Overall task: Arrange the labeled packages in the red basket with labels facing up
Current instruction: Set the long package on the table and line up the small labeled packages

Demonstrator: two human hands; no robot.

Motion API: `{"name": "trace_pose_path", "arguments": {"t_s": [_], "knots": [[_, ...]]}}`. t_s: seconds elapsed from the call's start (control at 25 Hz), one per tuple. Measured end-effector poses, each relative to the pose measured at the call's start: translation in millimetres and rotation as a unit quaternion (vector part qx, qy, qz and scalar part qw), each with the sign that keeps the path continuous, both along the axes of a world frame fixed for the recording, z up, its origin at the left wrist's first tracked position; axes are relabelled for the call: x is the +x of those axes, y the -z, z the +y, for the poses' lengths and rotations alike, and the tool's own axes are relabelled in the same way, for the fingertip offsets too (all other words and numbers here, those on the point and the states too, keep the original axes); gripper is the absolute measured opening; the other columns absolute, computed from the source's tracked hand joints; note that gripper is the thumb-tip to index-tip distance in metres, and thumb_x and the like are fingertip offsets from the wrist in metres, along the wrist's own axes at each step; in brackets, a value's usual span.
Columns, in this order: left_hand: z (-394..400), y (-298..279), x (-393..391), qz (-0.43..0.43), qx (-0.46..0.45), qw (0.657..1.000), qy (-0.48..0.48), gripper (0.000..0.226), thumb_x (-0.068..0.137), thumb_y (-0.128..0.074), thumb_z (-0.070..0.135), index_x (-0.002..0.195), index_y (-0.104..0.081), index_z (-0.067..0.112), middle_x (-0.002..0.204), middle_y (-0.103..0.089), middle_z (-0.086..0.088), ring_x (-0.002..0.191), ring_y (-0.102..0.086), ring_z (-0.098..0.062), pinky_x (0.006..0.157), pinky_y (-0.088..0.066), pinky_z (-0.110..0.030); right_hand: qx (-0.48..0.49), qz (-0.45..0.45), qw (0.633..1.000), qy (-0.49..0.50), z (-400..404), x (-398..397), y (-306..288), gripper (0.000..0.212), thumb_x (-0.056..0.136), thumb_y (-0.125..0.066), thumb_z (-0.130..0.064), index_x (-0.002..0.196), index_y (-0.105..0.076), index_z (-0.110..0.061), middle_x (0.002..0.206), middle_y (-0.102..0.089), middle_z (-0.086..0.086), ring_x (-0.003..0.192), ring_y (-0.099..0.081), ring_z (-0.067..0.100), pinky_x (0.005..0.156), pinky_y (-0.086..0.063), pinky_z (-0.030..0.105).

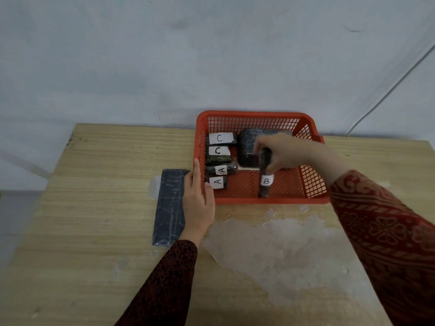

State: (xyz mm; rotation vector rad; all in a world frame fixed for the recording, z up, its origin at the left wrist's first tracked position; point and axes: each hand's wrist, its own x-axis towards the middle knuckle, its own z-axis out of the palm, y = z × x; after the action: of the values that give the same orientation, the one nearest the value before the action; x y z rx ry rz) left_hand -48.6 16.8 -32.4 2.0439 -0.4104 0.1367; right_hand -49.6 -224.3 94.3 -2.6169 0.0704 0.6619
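Am pinching B pkg (265, 177) top end w/ right hand (286, 152); label below grip is tilting, could roll face-down. Left hand (197, 201) resting flat, fingers apart, bracing basket (259, 116).

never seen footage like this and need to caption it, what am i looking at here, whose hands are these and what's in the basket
One picture, from a camera worn on a person's head, looking down at their own hands over a wooden table. The red basket holds wrapped packages: two labelled C, two labelled A, plus a large dark package with no label showing. The right hand holds a long package labelled B inside the basket. The left hand rests on the basket's left wall. A flat dark package lies on the table.
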Motion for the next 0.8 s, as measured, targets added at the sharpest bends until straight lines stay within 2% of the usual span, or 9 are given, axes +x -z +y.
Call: {"name": "trace_pose_path", "arguments": {"t_s": [0.12,0.2,0.24,0.32,0.4,0.56,0.68,0.8], "knots": [[-0.2,0.1,-0.3,0.004,0.001,1.0,0.001,0.056,0.097,-0.037,0.016,0.151,-0.022,0.014,0.115,-0.049,-0.012,0.092,-0.043,0.021,0.074,-0.034,0.003,0.092,0.043,0.995,0.01,37.1,10.8,34.0,0.042,0.072,-0.077,-0.011,0.105,-0.053,-0.02,0.106,-0.063,-0.002,0.091,-0.061,0.014,0.078,-0.053,0.027],[-0.4,-0.1,-1.1,0.002,0.001,1.0,0.001,0.053,0.1,-0.034,0.019,0.151,-0.022,0.014,0.118,-0.049,-0.012,0.094,-0.043,0.02,0.074,-0.035,0.003,0.175,0.064,0.981,0.046,54.7,11.3,56.2,0.037,0.073,-0.079,-0.014,0.105,-0.06,-0.016,0.103,-0.066,-0.001,0.095,-0.063,0.016,0.09,-0.053,0.033],[-0.3,-0.2,-1.0,0.0,0.001,1.0,0.002,0.052,0.101,-0.032,0.023,0.151,-0.022,0.015,0.119,-0.049,-0.012,0.096,-0.043,0.02,0.075,-0.034,0.003,0.19,0.061,0.979,0.049,61.6,11.1,66.6,0.034,0.074,-0.079,-0.015,0.105,-0.064,-0.016,0.101,-0.066,-0.001,0.093,-0.063,0.015,0.09,-0.054,0.033],[-0.4,0.5,-0.9,0.0,-0.001,1.0,0.004,0.053,0.101,-0.03,0.028,0.151,-0.021,0.016,0.122,-0.049,-0.013,0.099,-0.042,0.021,0.078,-0.034,0.003,0.155,0.027,0.987,0.021,71.9,8.3,86.5,0.033,0.075,-0.078,-0.019,0.107,-0.068,-0.018,0.096,-0.064,-0.003,0.085,-0.06,0.01,0.076,-0.052,0.023],[-0.2,2.0,0.2,0.005,0.0,1.0,0.002,0.054,0.1,-0.029,0.03,0.152,-0.02,0.017,0.123,-0.049,-0.013,0.097,-0.042,0.017,0.078,-0.034,0.002,0.121,-0.02,0.992,0.01,78.7,3.6,100.3,0.035,0.077,-0.076,-0.021,0.11,-0.066,-0.019,0.091,-0.061,-0.007,0.077,-0.055,0.003,0.064,-0.042,0.013],[-0.6,4.1,0.9,0.004,0.003,1.0,-0.002,0.054,0.1,-0.029,0.03,0.151,-0.021,0.018,0.124,-0.049,-0.014,0.094,-0.041,0.01,0.081,-0.034,0.002,0.138,-0.039,0.988,0.049,71.8,-2.6,106.5,0.02,0.076,-0.074,-0.008,0.094,-0.069,-0.016,0.089,-0.069,-0.001,0.075,-0.06,0.003,0.067,-0.048,0.016],[-0.6,5.1,0.5,0.003,0.003,1.0,-0.003,0.053,0.1,-0.029,0.031,0.151,-0.021,0.018,0.125,-0.049,-0.014,0.098,-0.041,0.016,0.081,-0.033,0.002,0.097,-0.014,0.995,0.012,65.6,-3.9,103.5,0.015,0.078,-0.069,-0.004,0.086,-0.076,-0.014,0.086,-0.068,-0.003,0.067,-0.054,-0.005,0.058,-0.04,0.003],[-0.7,4.2,0.0,-0.003,0.005,1.0,-0.007,0.053,0.1,-0.029,0.03,0.151,-0.022,0.018,0.124,-0.049,-0.015,0.1,-0.041,0.02,0.08,-0.033,0.003,0.084,-0.028,0.996,0.001,65.4,-3.7,102.1,0.017,0.08,-0.066,-0.003,0.085,-0.078,-0.014,0.091,-0.071,0.001,0.067,-0.053,-0.002,0.056,-0.039,0.001]]}}
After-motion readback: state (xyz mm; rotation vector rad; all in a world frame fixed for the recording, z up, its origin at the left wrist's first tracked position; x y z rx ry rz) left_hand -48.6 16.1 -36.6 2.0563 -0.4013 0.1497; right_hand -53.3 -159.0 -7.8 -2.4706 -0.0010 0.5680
